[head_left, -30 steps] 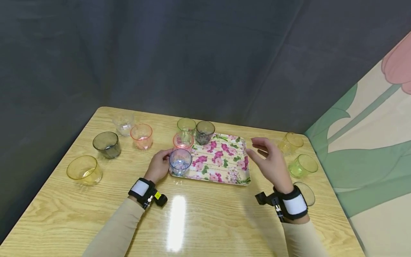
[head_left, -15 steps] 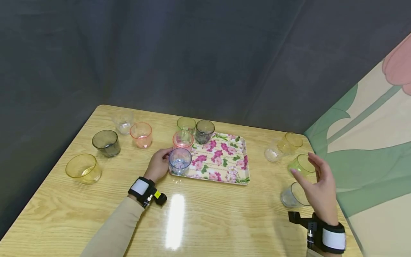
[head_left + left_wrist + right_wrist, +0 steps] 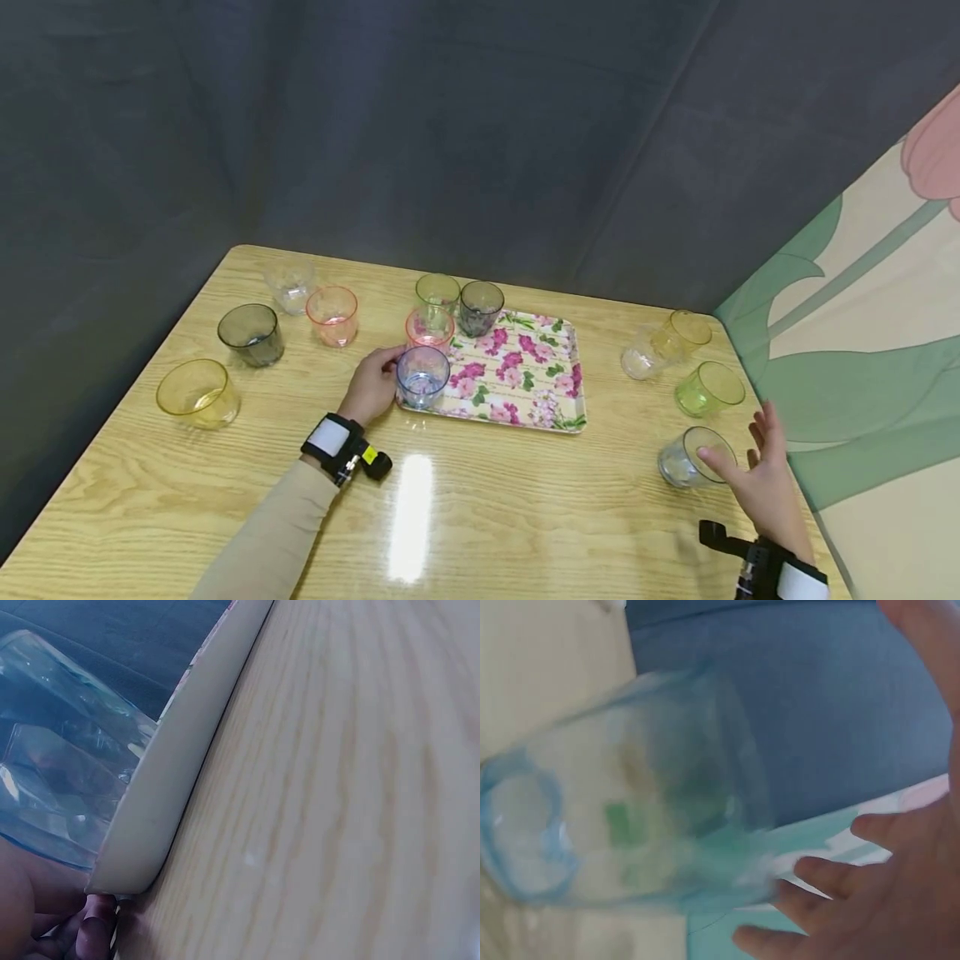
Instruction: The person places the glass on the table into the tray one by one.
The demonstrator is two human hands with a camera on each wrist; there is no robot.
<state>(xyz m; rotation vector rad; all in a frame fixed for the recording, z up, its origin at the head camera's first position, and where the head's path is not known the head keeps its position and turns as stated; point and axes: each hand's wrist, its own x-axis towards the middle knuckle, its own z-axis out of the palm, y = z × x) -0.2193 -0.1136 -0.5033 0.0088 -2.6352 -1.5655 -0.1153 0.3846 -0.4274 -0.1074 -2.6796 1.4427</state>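
Note:
My left hand (image 3: pixel 369 387) grips the left edge of the flowered tray (image 3: pixel 551 400), beside a blue-tinted glass (image 3: pixel 422 379) on its near left corner. In the left wrist view, fingers (image 3: pixel 94 934) curl at the corner of the tray's pale side (image 3: pixel 161 802), close to the glass. Behind the blue glass stand a pink glass (image 3: pixel 429 333), a green glass (image 3: pixel 437 292) and a dark grey glass (image 3: pixel 480 312). My right hand (image 3: pixel 768 487) is spread open beside a clear glass (image 3: pixel 678 462). That clear glass (image 3: pixel 645 795) looks blurred in the right wrist view, apart from the fingers.
On the left stand yellow (image 3: pixel 198 400), grey (image 3: pixel 258 346), pink (image 3: pixel 333 321) and clear (image 3: pixel 291 292) glasses. A green glass (image 3: pixel 701 396), a yellow glass (image 3: pixel 678 333) and a clear glass (image 3: pixel 641 362) stand at right. A dark curtain (image 3: pixel 465 142) hangs behind the table (image 3: pixel 525 517).
My right hand has moved from the tray's right side to the table's right edge, near the clear glass. The left hand and the tray have stayed in place.

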